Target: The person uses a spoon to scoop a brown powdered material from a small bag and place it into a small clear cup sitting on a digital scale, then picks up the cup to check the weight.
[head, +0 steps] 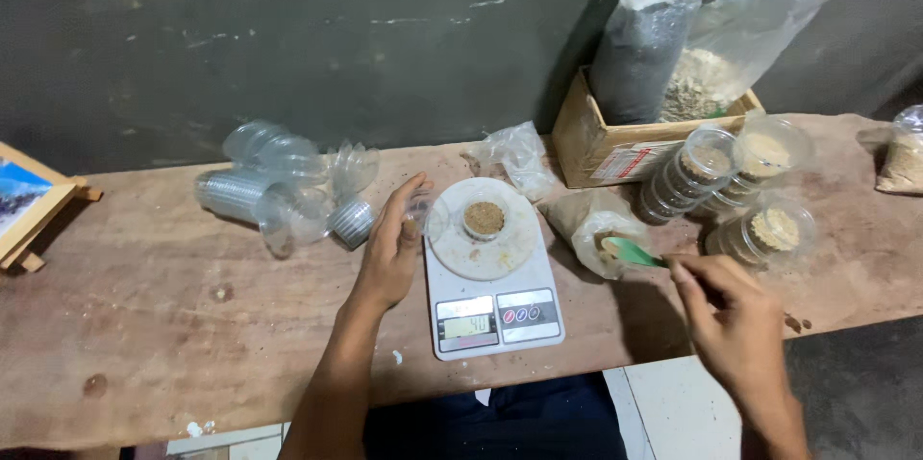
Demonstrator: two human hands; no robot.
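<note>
A white digital kitchen scale (492, 311) sits on the wooden bench (163, 325), and a small clear cup of brown granules (484, 220) stands on its round platter. My left hand (392, 250) rests open beside the scale's left edge, fingers near a clear cup. My right hand (735, 316) holds a green spoon (630, 250) whose bowl points into an open plastic bag of brown material (596, 229) to the right of the scale.
Stacks of empty clear cups and lids (284, 191) lie at the left. Filled lidded cups (740, 186) are stacked at the right, in front of a cardboard box (615, 148) holding two bags. Another bag (904, 157) sits at the far right; a framed picture (29, 200) sits at the far left.
</note>
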